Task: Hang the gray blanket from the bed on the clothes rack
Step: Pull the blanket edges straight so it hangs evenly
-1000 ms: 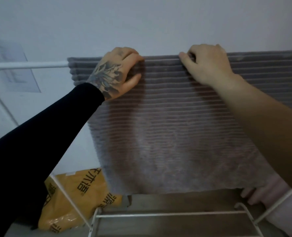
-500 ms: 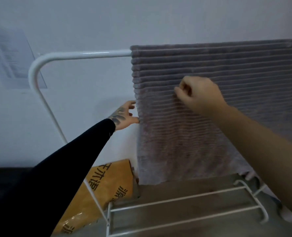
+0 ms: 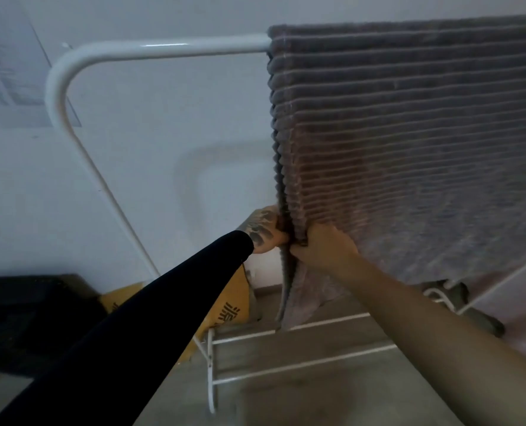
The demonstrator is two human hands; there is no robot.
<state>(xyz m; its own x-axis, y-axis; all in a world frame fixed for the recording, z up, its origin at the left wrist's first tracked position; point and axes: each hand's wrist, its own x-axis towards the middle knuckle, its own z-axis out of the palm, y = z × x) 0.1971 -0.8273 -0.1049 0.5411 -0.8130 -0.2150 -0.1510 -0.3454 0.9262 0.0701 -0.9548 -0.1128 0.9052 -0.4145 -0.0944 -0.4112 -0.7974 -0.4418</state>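
**On the rack: blanket draped, both hands at its left edge**

Over the top bar of the white clothes rack [image 3: 163, 48] hangs the gray blanket [image 3: 409, 142], ribbed, folded over the bar so two layers drop down. It covers the right part of the bar and runs off frame to the right; the bar's left stretch and its curved corner are bare.

Head view: both hands meet low on the blanket's left edge. Left hand [image 3: 264, 232], tattooed, black sleeve [image 3: 138, 327] on the arm, sits at the far side of that edge with fingers curled onto the fabric, gripping the rear layer. Right hand [image 3: 324, 248], bare forearm, is just beside it on the near side, fingers wrapped round the front layer's edge. Fingertips of both are mostly hidden in the folds. Below the hands the two layers hang on, bottom corner close to the rack's lower rails [image 3: 289, 329].

Yellow bag [image 3: 231, 307] with black print sits on the floor behind the left arm, by the wall. Dark bulky thing [image 3: 24, 315] at near left, can't tell what. Paper sheet [image 3: 8, 72] on the wall, upper left, blurred.
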